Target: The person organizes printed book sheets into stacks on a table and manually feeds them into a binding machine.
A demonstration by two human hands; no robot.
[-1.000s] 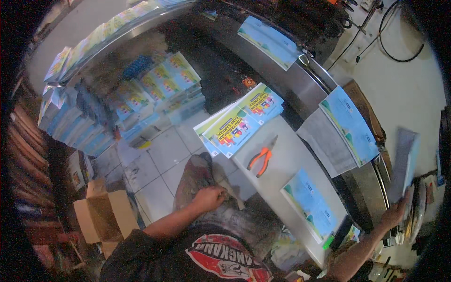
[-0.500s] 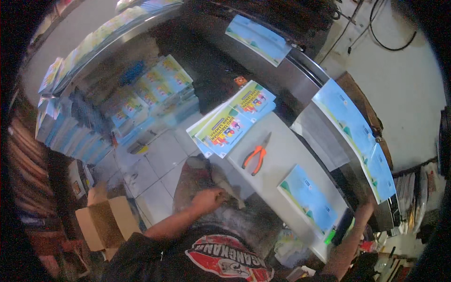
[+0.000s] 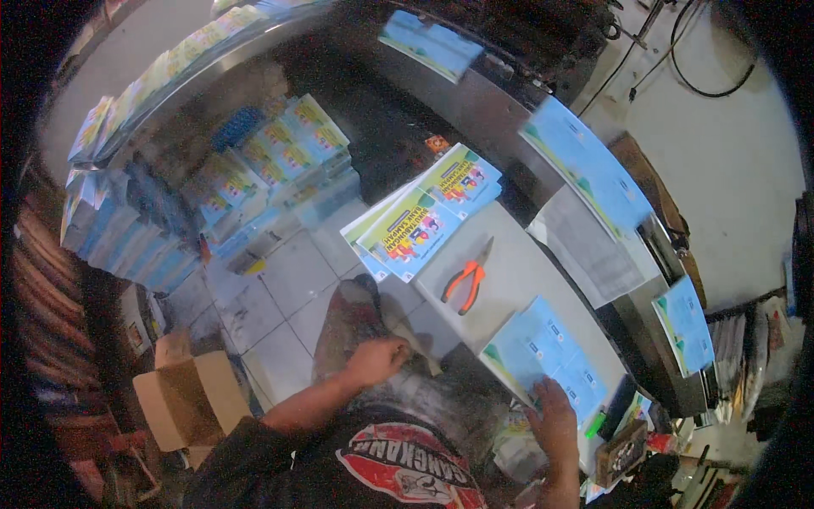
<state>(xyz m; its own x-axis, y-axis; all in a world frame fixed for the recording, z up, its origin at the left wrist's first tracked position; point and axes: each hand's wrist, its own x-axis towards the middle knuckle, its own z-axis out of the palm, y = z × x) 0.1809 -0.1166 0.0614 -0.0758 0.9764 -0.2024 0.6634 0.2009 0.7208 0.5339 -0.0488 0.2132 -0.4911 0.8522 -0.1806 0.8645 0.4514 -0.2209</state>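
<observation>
My right hand is at the near edge of the blue printed sheets on the white bench, thumb by the edge and fingers over the top. The uppermost sheet lies somewhat askew. My left hand rests over my lap with its fingers curled in, and nothing shows in it. Farther up the bench lie pliers with orange handles, jaws pointing away from me. Beyond them sits a pile of yellow-and-blue printed booklet covers, its sheets slightly fanned.
A metal rail curves round the bench and carries blue sheets. At left, stacked printed booklets stand near the tiled floor. An open cardboard box sits at lower left. A green object lies at the bench end.
My right hand has come left from beside the rail onto the bench sheets, where another blue sheet now shows. Sheets along the rail have shifted away to the upper left. My left hand stays put.
</observation>
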